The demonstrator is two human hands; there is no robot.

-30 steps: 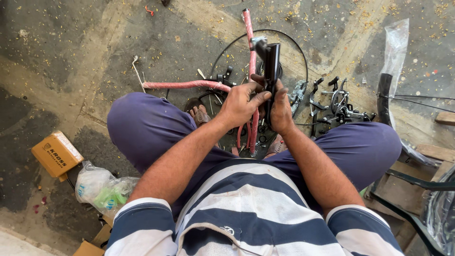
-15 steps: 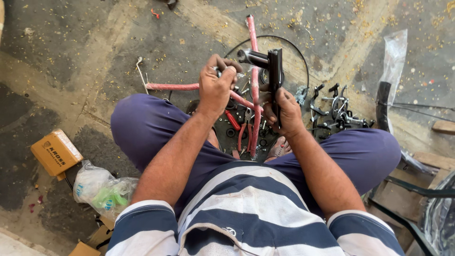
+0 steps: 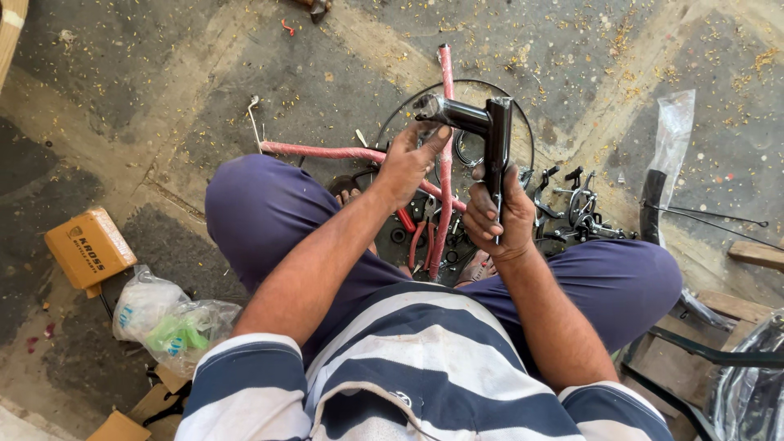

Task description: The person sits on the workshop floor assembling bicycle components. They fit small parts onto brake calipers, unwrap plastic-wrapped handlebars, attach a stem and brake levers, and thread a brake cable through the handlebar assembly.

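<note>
I sit on the ground with a glossy black bicycle stem (image 3: 488,131) held up over my knees. My right hand (image 3: 498,216) is closed around its upright shaft. My left hand (image 3: 410,163) reaches to the clamp end of the stem's forward arm, fingers on its underside. Below my hands lies a bicycle frame wrapped in pink padding (image 3: 443,155), with red-handled pliers (image 3: 418,237) between my feet.
Brake parts and black levers (image 3: 576,208) lie right of my knee, with a plastic sleeve (image 3: 674,139) beyond. An orange cardboard box (image 3: 88,249) and clear bags (image 3: 167,322) sit at left. Black cable (image 3: 523,122) loops on the concrete.
The stem has been lifted up from my lap. My left hand came off the shaft and moved out to the clamp end while my right hand kept its grip.
</note>
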